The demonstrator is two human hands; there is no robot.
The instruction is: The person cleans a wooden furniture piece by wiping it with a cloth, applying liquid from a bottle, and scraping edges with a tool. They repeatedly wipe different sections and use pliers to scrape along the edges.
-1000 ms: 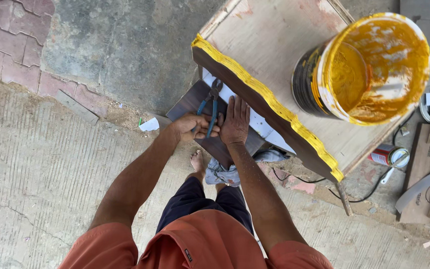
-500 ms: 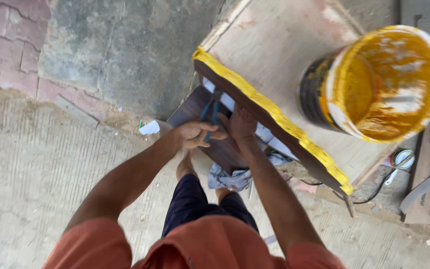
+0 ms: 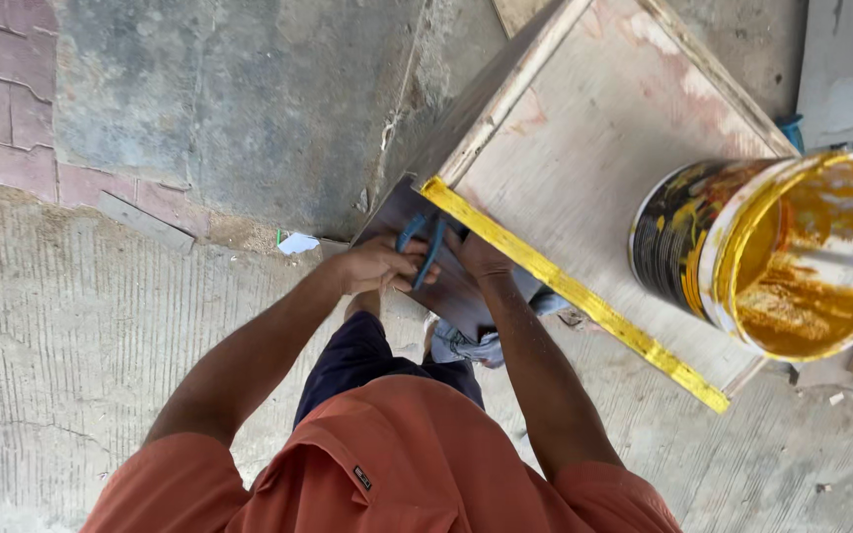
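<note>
both hands (image 3: 384,268) grip blue-handled pliers (image 3: 425,247) under plywood box (image 3: 594,148).

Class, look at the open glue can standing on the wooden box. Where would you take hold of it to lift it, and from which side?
Grip the can around its dark side wall, probably from the left, over bare plywood on the box. The open top and rim are smeared with yellow glue, so a grasp from above would likely be messy, and no handle shows.

Both bare arms reach forward and down, close together. The left hand (image 3: 379,266) has its fingers curled shut. The right hand (image 3: 483,259) lies just beside it, partly hidden.
</note>
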